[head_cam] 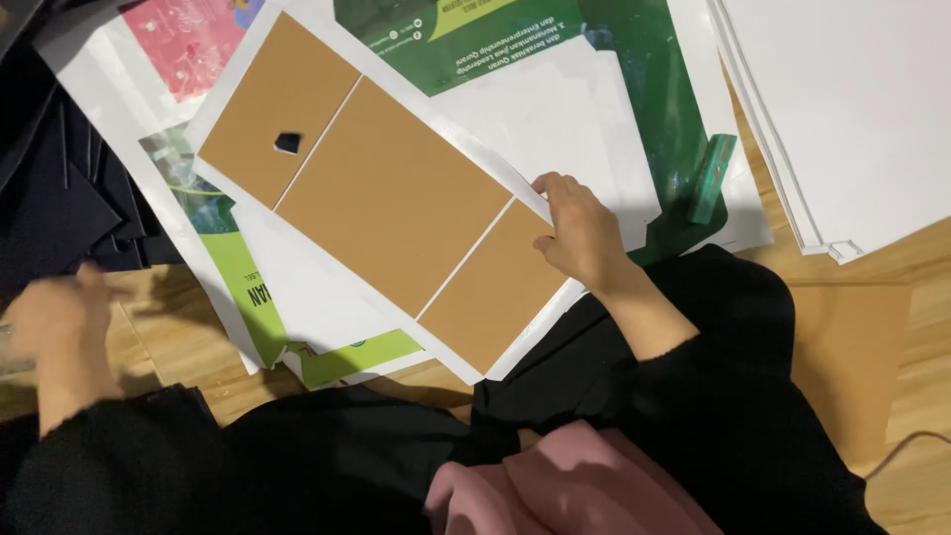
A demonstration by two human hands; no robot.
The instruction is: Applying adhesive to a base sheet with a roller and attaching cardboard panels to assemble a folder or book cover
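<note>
1. The right hand (580, 233) rests on the edge of a white sheet carrying three brown cardboard panels (381, 188); its fingers are curled and pressed together, pinching the white border just beside the lowest panel.
2. This sheet lies slanted on a pile of green printed posters (634, 59), over the wooden floor (921, 327), in front of the person's knees.
3. The left hand (59, 317) is blurred, at the far left near black sheets (59, 188); I cannot tell if it is spread or closed.
4. A small dark scrap (288, 143) sits on the upper panel (it looks loose).
5. In my judgement, holding only one corner could let the sheet slide on the smooth posters, and the scrap could fall off.
6. I see no container here, only a stack of white boards (852, 99) at the right.
</note>
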